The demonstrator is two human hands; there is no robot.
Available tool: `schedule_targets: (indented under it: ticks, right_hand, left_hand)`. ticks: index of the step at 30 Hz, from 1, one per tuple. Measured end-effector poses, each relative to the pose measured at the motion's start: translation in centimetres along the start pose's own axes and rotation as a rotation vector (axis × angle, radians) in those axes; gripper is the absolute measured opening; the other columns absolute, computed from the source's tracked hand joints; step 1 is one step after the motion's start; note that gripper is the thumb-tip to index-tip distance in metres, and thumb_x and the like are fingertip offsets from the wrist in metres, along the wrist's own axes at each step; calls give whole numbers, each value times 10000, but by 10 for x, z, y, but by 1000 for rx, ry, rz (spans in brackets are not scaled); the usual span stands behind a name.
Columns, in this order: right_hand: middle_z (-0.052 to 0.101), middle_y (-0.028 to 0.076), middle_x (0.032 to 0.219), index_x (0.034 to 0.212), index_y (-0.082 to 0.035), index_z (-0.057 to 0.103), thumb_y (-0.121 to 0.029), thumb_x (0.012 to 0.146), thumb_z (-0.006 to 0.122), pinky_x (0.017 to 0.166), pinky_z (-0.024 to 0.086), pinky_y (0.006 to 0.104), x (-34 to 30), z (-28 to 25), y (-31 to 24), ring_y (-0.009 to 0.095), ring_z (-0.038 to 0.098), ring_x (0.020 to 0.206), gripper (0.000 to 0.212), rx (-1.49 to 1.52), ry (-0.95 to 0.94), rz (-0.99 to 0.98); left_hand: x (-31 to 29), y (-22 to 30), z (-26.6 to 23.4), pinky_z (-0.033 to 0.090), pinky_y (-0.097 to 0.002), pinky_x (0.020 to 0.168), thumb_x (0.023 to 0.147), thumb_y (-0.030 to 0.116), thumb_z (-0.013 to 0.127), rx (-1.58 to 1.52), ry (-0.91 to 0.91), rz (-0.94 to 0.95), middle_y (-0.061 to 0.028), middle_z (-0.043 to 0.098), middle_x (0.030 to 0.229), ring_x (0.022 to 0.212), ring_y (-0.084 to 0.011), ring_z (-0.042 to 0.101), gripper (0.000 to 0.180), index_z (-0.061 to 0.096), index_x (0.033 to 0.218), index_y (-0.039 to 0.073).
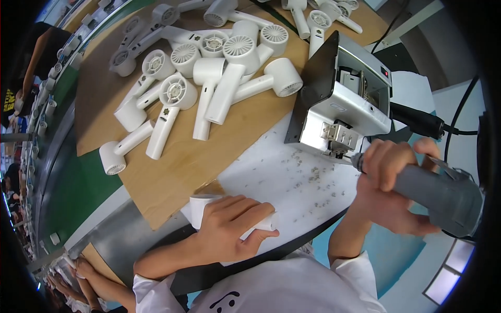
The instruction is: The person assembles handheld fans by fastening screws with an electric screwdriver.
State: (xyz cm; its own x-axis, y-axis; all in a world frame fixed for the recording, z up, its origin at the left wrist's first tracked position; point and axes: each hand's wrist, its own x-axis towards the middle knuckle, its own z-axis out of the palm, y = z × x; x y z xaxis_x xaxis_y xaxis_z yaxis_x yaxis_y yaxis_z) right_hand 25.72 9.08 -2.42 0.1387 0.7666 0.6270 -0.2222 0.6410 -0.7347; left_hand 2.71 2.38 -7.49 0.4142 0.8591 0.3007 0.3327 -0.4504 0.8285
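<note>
Gripping a grey power screwdriver (438,195), the right hand (383,190) has its fingers curled around the tool, whose tip points left to the near face of a silver-and-black machine (347,107); contact there is unclear. The left hand (227,227) is closed around a white handheld fan (201,207) at the table's near edge. Small bits (315,177) dot the white sheet (250,180) between. Farther left, more white fans (227,94) pile on brown cardboard (156,195).
</note>
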Motion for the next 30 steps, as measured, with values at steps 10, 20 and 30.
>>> schedule_targets:
  ticks: [10,20,30]
  right_hand:
    - [425,21,556,1157,41,418,-913,724,303,448,333,301,-2,0,32,126,357,426,1053,13,35,42]
    - [424,9,537,1137,30,423,-900,738,325,404,323,264,-3,15,27,107,343,401,1016,-239,148,136]
    - [468,4,471,995,-75,417,-562,940,384,318,380,235,-50,31,-21,86,404,317,492,540,146,156]
  left_hand:
    - [3,-2,3,446,-308,497,743,204,761,26,3,37,-68,609,702,546,-223,558,249,643,881,33]
    - [-1,-1,2,448,-316,502,737,202,766,28,-10,28,-78,614,729,552,-230,560,269,644,895,23]
    - [1,-3,4,458,-300,517,698,127,772,-17,89,56,-131,642,734,544,-247,569,277,666,895,-35]
